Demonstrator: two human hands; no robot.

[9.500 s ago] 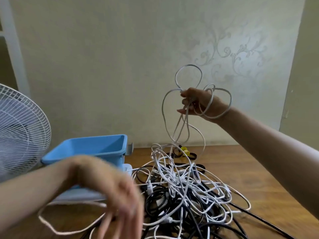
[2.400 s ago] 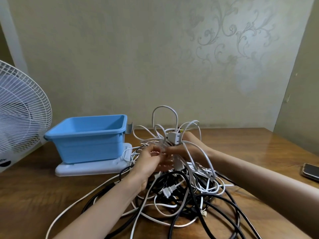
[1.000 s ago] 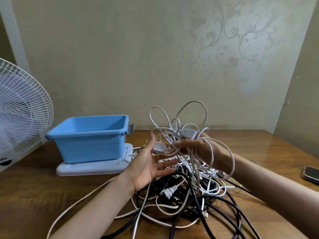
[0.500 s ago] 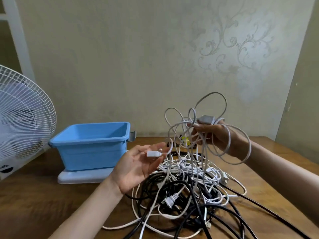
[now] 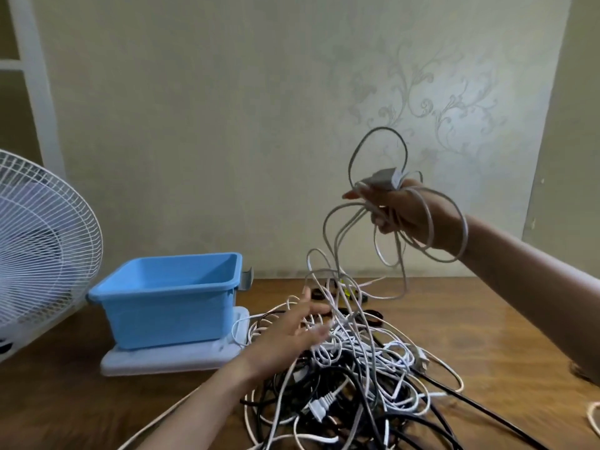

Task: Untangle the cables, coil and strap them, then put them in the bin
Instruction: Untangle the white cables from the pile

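Observation:
A tangle of white and black cables (image 5: 354, 378) lies on the wooden table. My right hand (image 5: 406, 211) is raised high above it and grips several loops of a grey-white cable (image 5: 376, 151) together with its grey plug end; one loop hangs round my wrist, and strands trail down into the pile. My left hand (image 5: 289, 336) hovers low over the pile's left side, fingers spread and blurred, holding nothing. The blue bin (image 5: 168, 300) stands empty to the left on a white slab.
A white fan (image 5: 42, 241) stands at the far left. Black straps and something yellow (image 5: 347, 293) lie behind the pile. The wall is close behind the table (image 5: 487, 336). A white cable loop shows at the right edge.
My right hand has lifted the cable loops higher and to the right. My left hand has let go of the small white connector and dropped towards the pile with fingers spread.

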